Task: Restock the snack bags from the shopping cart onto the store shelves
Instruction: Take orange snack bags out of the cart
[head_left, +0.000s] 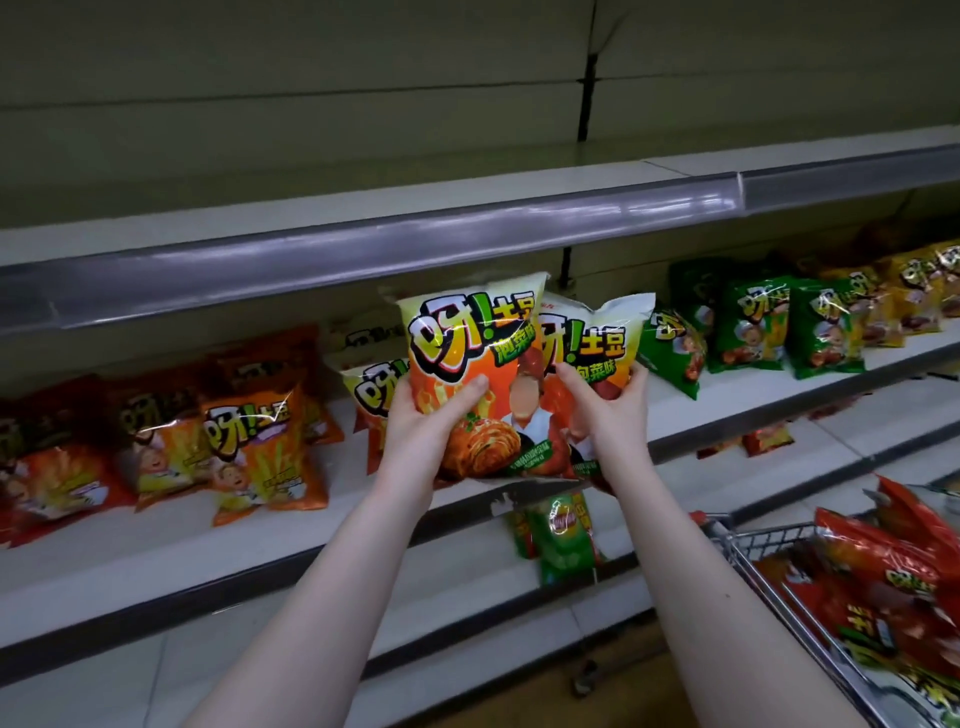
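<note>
Orange front bag (467, 332), upright in the left hand's (426, 421) curled grip, and rear bag (597, 338), gripped by the right hand (608, 410), hang over the middle shelf's (691, 402) front edge; shelf space lies straight behind.

Shopping cart (779, 600) cut by right edge; rear snack bag (371, 389) half hidden.

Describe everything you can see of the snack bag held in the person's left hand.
The snack bag is a glossy, puffed, plastic-looking pouch, pale yellow-green at its crimped top and orange-red below, with cartoon lettering and a food picture. It is upright, slightly tilted, before the middle shelf. The left hand grips its lower left edge, thumb on the front. Its right side overlaps a matching bag in the right hand.
</note>
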